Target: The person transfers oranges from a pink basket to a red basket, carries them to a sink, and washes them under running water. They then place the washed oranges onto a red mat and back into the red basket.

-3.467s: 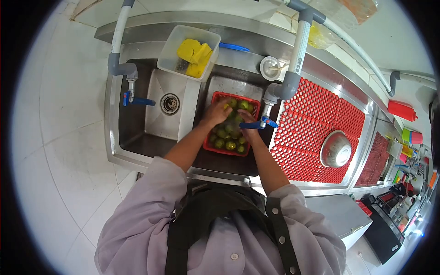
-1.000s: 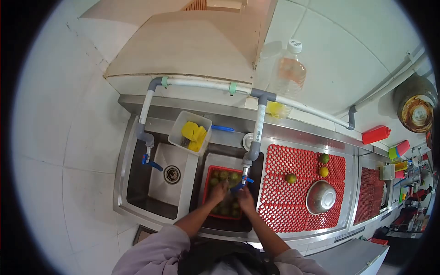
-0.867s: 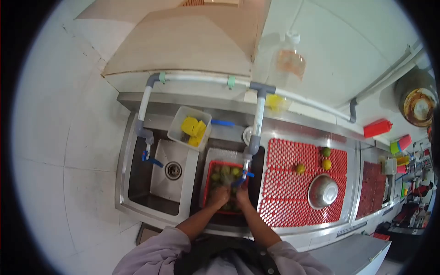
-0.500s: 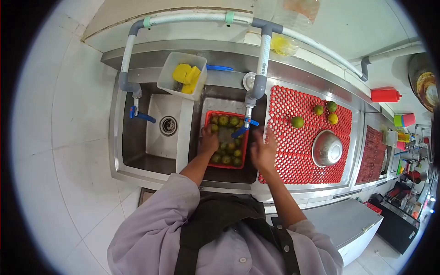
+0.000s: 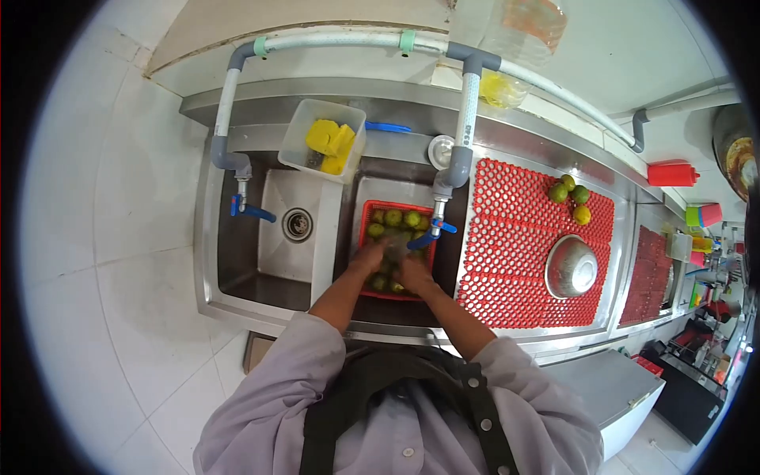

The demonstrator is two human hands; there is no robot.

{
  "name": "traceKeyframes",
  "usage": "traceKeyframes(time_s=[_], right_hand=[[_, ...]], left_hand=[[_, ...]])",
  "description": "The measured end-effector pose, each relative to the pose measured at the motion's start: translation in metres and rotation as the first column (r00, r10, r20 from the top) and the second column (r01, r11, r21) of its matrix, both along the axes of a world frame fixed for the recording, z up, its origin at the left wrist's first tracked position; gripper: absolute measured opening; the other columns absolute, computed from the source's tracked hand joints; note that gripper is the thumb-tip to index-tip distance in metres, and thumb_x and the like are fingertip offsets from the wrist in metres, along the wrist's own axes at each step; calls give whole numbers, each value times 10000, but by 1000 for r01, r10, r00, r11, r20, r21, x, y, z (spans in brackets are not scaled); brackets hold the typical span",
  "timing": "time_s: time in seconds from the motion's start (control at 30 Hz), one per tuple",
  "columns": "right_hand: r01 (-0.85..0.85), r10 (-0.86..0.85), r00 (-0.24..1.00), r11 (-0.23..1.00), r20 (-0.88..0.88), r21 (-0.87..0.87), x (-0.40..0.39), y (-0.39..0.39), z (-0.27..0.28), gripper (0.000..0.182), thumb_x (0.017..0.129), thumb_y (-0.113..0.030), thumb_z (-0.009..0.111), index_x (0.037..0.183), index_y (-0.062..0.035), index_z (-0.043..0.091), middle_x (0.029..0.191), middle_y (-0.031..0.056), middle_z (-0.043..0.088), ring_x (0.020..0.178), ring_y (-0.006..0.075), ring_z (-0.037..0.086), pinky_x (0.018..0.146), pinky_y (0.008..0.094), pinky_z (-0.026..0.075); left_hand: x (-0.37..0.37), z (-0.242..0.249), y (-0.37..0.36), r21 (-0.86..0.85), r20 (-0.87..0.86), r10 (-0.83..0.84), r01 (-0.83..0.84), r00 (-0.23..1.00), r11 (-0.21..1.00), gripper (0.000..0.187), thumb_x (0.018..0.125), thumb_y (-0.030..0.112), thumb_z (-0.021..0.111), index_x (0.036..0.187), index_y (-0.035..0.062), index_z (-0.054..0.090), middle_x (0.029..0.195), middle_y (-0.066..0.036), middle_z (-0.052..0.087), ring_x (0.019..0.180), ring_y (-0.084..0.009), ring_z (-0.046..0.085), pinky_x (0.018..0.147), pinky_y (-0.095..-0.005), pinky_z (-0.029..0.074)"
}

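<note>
A red basket (image 5: 366,215) stands in the right-hand sink and holds several green citrus fruits (image 5: 394,217). Both hands reach into it. My left hand (image 5: 369,258) is at the basket's left side, over the fruits, and my right hand (image 5: 412,271) is at its right side, just below the blue tap (image 5: 423,238). The fingers of both hands are blurred, with what looks like running water between them. Whether either hand holds a fruit cannot be made out.
On the right, a red perforated mat (image 5: 507,261) bears several citrus fruits (image 5: 580,195) and an upturned metal bowl (image 5: 571,267). A plastic tub (image 5: 293,142) with yellow sponges sits behind the sinks. White pipes (image 5: 340,42) and a second tap (image 5: 255,210) stand over the sinks.
My right hand has moved left from beside the basket to over the fruits. A green fruit that lay alone on the mat now sits beside the others at the back. The view has shifted slightly.
</note>
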State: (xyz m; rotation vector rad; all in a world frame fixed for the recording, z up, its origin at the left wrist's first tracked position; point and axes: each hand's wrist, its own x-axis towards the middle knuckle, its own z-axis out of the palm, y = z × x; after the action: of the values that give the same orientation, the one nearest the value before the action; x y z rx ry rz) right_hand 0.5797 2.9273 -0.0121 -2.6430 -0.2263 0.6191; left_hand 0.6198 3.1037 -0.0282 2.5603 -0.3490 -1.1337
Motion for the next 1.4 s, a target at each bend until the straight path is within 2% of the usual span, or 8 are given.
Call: traceKeyframes(time_s=[0.2,0.33,0.53,0.9,1.17,1.27,1.33,1.4], right_hand=[[780,-516,623,465,-588,418,53,-63,140,234,992,-180,464,974,-44,653,797,153,659,808,283,676,715,436,536],[382,-108,773,866,625,-323,62,-94,214,335,847,-244,658,1148,-100,631,1298,161,565,1082,350,605,854,451,514],[-88,80,995,980,52,176,12,-57,155,370,849,-207,647,1184,-64,580,1183,196,573,1071,377,609,856,444,548],[-24,38,989,995,144,-97,-1,4,-22,357,864,-145,603,1201,-33,569,1113,243,600,1069,405,616,875,484,531],[203,-157,952,966,-261,159,22,-7,-9,423,963,-395,472,1213,-68,572,1120,240,653,984,437,641,867,466,514],[569,-360,797,718,-486,401,12,-21,-14,391,987,-402,449,1249,-121,523,1104,178,666,946,377,676,844,503,510],[988,-334,110,-67,-936,140,33,-17,75,300,977,-337,524,1221,-163,523,1049,86,663,927,275,696,763,483,530],[967,-282,249,19,-926,255,37,-30,93,258,958,-282,565,1186,-165,537,1028,55,651,907,238,696,720,452,538]], left_hand=[[17,40,-30,-252,-432,392,-526,813,812,536,929,325,635,1375,93,450,1109,-146,641,952,-267,677,749,-381,550],[2,30,-53,-171,-889,379,-954,257,246,391,1011,400,475,1279,120,517,1079,-83,659,771,-153,671,620,-283,506],[-46,59,-60,-169,-985,-41,-980,166,105,433,1028,467,383,1304,172,538,1090,0,674,913,-136,642,716,-284,492],[-12,26,-23,-301,110,637,-585,763,753,392,777,63,610,1169,66,598,1102,-131,641,1025,-323,618,856,-418,504],[37,-1,-3,14,494,70,-88,866,996,423,787,73,612,1208,102,590,1250,-127,545,1208,-306,505,944,-457,449],[46,5,-4,139,441,-121,66,889,988,315,841,117,590,1152,107,638,1209,-138,549,1187,-255,505,919,-447,438],[46,0,-4,139,488,-103,39,867,989,341,833,131,623,1172,90,616,1174,-153,550,1129,-309,538,894,-460,459],[40,-5,-11,-39,463,83,-73,883,997,368,833,141,639,1193,82,599,1141,-174,556,1091,-332,552,891,-466,469]])
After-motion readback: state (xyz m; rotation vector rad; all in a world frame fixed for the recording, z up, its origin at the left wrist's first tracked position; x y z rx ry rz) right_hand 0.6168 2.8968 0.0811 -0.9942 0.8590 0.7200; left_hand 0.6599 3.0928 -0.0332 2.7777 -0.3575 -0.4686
